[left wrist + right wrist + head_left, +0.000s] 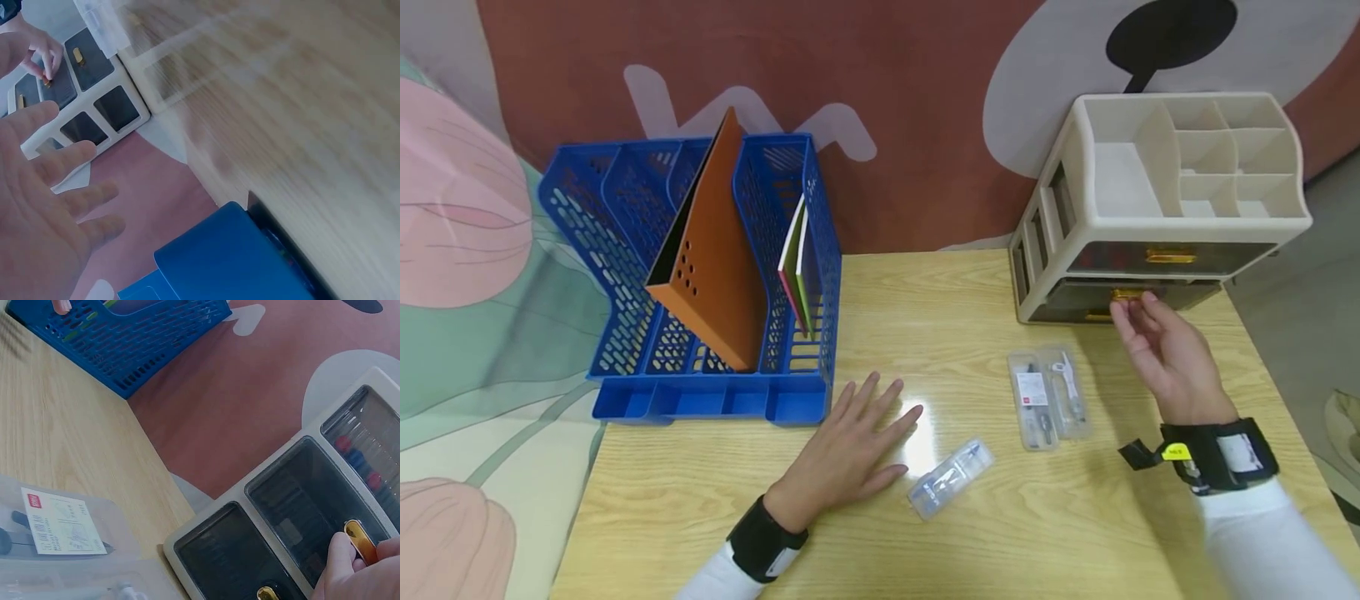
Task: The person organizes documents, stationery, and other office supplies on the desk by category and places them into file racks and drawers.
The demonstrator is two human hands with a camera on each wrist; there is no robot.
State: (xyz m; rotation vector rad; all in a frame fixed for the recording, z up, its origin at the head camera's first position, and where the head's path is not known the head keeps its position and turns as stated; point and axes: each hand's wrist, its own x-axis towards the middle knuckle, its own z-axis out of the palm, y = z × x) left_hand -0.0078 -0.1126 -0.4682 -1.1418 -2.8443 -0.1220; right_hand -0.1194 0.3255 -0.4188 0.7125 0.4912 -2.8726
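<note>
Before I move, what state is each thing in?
Top drawer: shut
Middle drawer: looks shut or nearly so
Bottom drawer: shut
Right grip: pinching the middle handle
Left grip: fingers spread
Labelled case: lying flat, lid unclear
Small case: lying on the table, looks shut
Rack: upright
Folder: standing tilted in the rack
Booklets: on edge in the rack's right slot

No text is readable, even on the case's (1051, 398) white label (64, 522).
</note>
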